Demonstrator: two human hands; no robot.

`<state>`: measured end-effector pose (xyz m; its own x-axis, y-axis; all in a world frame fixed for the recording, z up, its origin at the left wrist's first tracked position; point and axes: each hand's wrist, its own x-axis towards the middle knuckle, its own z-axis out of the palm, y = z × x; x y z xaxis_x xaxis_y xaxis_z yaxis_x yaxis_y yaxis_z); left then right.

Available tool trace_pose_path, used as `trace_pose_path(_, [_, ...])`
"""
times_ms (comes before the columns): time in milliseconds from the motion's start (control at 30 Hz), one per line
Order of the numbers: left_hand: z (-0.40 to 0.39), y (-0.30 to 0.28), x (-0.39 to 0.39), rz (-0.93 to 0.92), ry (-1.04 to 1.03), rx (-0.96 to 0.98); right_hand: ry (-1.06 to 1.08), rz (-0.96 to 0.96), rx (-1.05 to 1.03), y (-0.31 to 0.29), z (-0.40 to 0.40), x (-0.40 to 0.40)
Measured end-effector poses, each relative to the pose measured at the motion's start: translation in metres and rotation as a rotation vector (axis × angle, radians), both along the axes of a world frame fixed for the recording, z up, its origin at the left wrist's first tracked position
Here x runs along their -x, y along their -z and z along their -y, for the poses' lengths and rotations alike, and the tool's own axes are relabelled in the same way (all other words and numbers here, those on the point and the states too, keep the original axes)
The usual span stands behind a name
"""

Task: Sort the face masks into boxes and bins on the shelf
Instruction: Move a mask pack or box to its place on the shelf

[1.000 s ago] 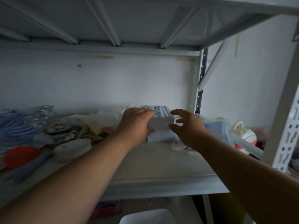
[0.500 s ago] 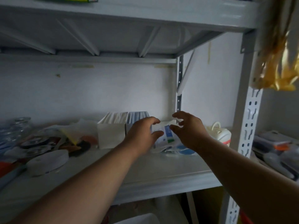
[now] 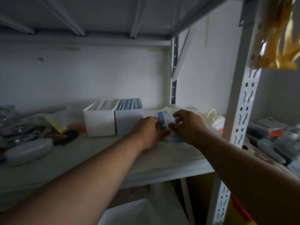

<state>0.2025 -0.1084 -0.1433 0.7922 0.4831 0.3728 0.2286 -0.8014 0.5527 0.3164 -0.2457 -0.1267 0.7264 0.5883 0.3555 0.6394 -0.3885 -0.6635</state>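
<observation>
Two white boxes stand side by side at the back of the shelf (image 3: 113,159): the left box (image 3: 99,122) holds white masks, the right box (image 3: 129,122) holds blue masks on edge. To their right lies a pile of packaged masks (image 3: 163,116) in white and blue wrappers. My left hand (image 3: 148,133) has its fingers curled onto the pile's left side. My right hand (image 3: 186,125) reaches over the pile from the right with fingers bent, touching the wrappers. Whether either hand has a firm hold is hidden by the hands themselves.
Left on the shelf sit a white oval case (image 3: 28,151), glass lids (image 3: 14,132) and mixed clutter. A white and red container (image 3: 214,121) stands by the perforated upright post (image 3: 240,111). Yellow bags (image 3: 279,38) hang top right. A white bin (image 3: 129,211) sits below.
Both hands left the blue-mask box and moved right onto the pile of packaged masks. The view has swung right, so both boxes now show left of the hands.
</observation>
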Motion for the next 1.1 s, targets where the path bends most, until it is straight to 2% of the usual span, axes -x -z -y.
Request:
trace_pose_path(133, [-0.002, -0.001, 0.003, 0.004, 0.016, -0.016, 0.048, -0.138, -0.086, -0.005, -0.005, 0.002])
trace_pose_path(267, [-0.002, -0.003, 0.009, -0.009, 0.029, 0.011, 0.092, -0.158, -0.106, -0.015, -0.006, 0.01])
trace_pose_path(400, [0.002, -0.004, 0.018, 0.005, 0.036, 0.043, 0.091, -0.266, -0.149, -0.016, -0.004, 0.017])
trace_pose_path(467, [0.004, -0.006, 0.023, 0.031, 0.034, 0.086, 0.081, -0.398, -0.237, -0.016, -0.002, 0.019])
trace_pose_path(533, [0.006, -0.008, 0.028, 0.058, 0.007, 0.124, 0.056, -0.616, -0.371, -0.023, 0.004, 0.031])
trace_pose_path(633, [0.006, -0.011, 0.04, 0.061, -0.035, 0.155, 0.043, -0.695, -0.359, -0.024, 0.006, 0.029])
trace_pose_path(700, [0.008, -0.012, 0.049, 0.065, -0.063, 0.172, -0.016, -0.746, -0.436, -0.024, 0.008, 0.034])
trace_pose_path(767, [0.009, -0.012, 0.057, 0.072, -0.077, 0.214, -0.073, -0.897, -0.523, -0.023, 0.008, 0.037])
trace_pose_path(833, [0.012, -0.012, 0.064, 0.084, -0.071, 0.253, -0.092, -0.839, -0.484, -0.023, 0.01, 0.044])
trace_pose_path(933, [0.015, -0.009, 0.076, 0.102, -0.054, 0.265, -0.202, -1.019, -0.433, -0.021, 0.005, 0.064])
trace_pose_path(1100, [0.01, -0.011, 0.102, 0.144, -0.152, 0.25, -0.165, -1.016, -0.485, -0.013, -0.004, 0.089])
